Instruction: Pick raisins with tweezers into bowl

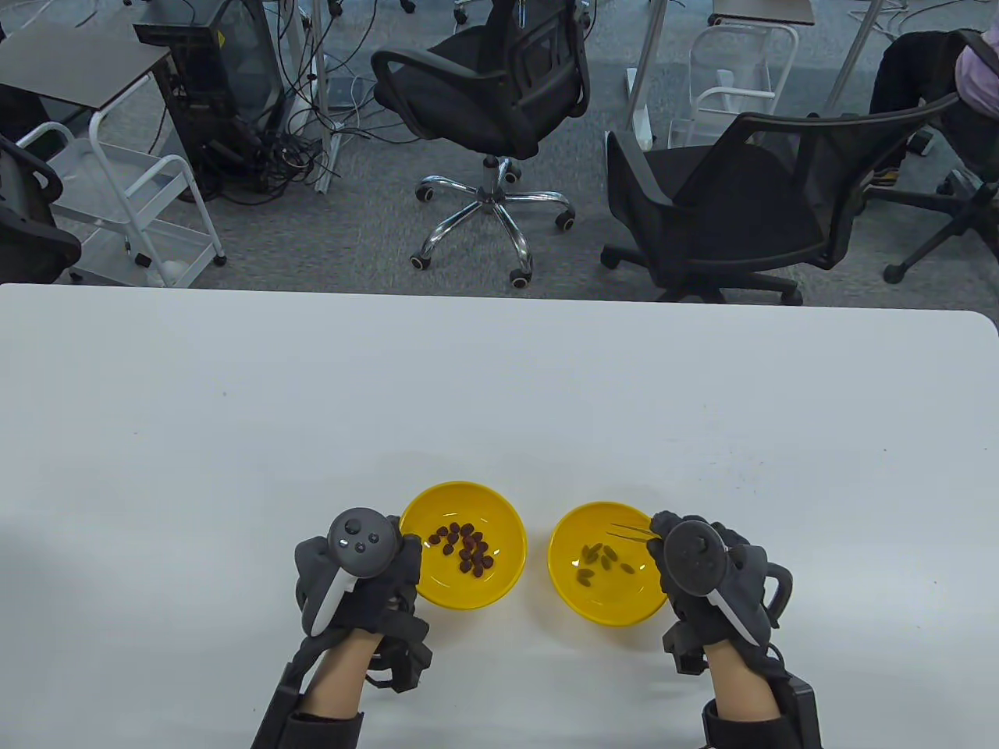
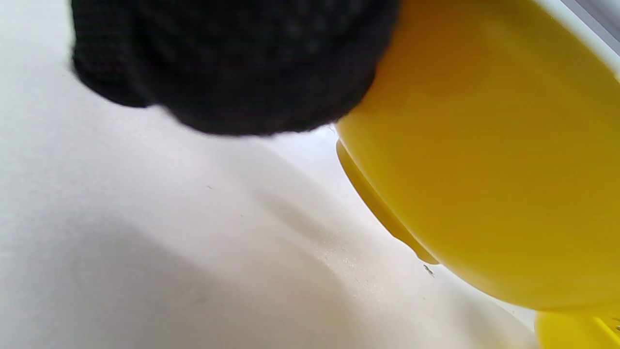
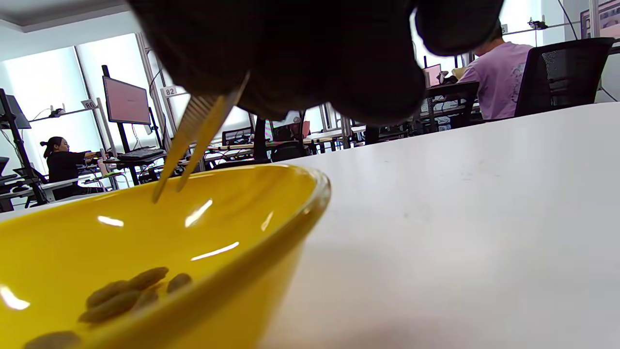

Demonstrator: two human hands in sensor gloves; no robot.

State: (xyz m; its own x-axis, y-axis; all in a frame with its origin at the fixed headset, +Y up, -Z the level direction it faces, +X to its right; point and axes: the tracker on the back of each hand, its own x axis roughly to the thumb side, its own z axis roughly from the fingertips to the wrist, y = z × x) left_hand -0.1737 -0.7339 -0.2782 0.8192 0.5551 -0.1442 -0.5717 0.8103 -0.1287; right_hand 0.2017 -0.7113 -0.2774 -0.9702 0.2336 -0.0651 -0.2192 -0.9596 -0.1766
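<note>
Two yellow bowls stand near the table's front edge. The left bowl [image 1: 499, 546] holds several dark red raisins [image 1: 467, 548]. The right bowl [image 1: 563, 573] holds several greenish-brown raisins [image 1: 599, 560], which also show in the right wrist view [image 3: 131, 291]. My right hand [image 1: 706, 573] grips metal tweezers [image 1: 631, 532] at that bowl's right rim; the tips [image 3: 167, 189] are apart and empty above the bowl [image 3: 271, 228]. My left hand [image 1: 355, 573] rests against the left bowl's left side [image 2: 484, 169], fingers [image 2: 232, 63] curled by its wall.
The white table [image 1: 499, 390] stretches far beyond the bowls. Behind its far edge stand two black office chairs [image 1: 499, 101] and a white cart [image 1: 133, 203]. People sit at desks in the background of the right wrist view.
</note>
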